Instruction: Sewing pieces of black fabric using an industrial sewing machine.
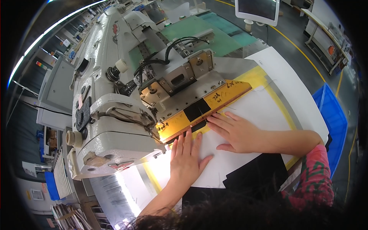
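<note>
A large white industrial sewing machine (103, 142) fills the left and centre, its metal clamp head carrying a long yellow template strip (226, 94) with handwritten marks and a black patch. My left hand (184, 161) lies open and palm down on the white sheet (253, 126), fingertips at the strip's near edge beside the needle area. To its right my right hand (235, 134) rests open, fingers spread toward the same edge and touching it near a narrow black piece, partly hidden. Black pieces (255, 172) lie on the sheet below my right hand.
A blue bin (333, 126) stands at the right edge of the worktable. Behind the machine are a green board (191, 28) and a monitor (256, 9). A rolling bench (322, 38) stands across the aisle; stacked flat items (65, 218) sit at lower left.
</note>
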{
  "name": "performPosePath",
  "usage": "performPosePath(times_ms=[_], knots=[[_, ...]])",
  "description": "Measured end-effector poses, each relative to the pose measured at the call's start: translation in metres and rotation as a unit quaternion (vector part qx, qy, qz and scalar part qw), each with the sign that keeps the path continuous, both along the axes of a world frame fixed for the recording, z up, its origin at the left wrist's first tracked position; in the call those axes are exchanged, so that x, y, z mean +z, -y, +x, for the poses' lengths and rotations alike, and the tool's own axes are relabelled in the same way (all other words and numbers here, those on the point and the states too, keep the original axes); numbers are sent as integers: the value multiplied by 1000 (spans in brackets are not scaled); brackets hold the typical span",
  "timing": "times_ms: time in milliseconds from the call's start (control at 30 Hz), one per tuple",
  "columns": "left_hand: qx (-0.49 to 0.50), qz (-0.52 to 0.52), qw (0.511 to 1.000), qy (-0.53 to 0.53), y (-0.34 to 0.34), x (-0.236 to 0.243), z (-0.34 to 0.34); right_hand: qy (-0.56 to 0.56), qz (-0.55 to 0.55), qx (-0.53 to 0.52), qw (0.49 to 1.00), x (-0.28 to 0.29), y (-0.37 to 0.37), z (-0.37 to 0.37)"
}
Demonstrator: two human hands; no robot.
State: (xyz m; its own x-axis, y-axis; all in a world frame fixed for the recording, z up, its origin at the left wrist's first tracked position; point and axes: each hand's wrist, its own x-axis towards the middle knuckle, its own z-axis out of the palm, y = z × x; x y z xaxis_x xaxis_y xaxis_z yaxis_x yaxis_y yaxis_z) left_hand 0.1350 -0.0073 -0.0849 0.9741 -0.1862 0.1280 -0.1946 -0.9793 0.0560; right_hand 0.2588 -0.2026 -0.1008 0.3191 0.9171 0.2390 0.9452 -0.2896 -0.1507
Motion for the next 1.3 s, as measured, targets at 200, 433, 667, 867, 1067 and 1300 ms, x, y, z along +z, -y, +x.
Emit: performPosePath(times_ms=[200,433,667,867,1067,1300], knots=[[18,-23,999,11,1,0,2,-3,-5,-3,1000,1,1,5],[37,-41,998,-26,-20,3,-17,-8,-29,-6,1000,3,4,0],[38,-50,998,-28,-17,0,-15,8,-22,-3,1000,4,7,-1],[46,-54,997,-27,-17,-3,-19,-19,-2,6,1000,2,3,-4],[95,-36,995,-11,-9,-7,-31,-17,-14,-24,999,6,2,-7],[98,-30,995,10,-8,-8,-27,4,-17,-29,999,8,2,-7]])
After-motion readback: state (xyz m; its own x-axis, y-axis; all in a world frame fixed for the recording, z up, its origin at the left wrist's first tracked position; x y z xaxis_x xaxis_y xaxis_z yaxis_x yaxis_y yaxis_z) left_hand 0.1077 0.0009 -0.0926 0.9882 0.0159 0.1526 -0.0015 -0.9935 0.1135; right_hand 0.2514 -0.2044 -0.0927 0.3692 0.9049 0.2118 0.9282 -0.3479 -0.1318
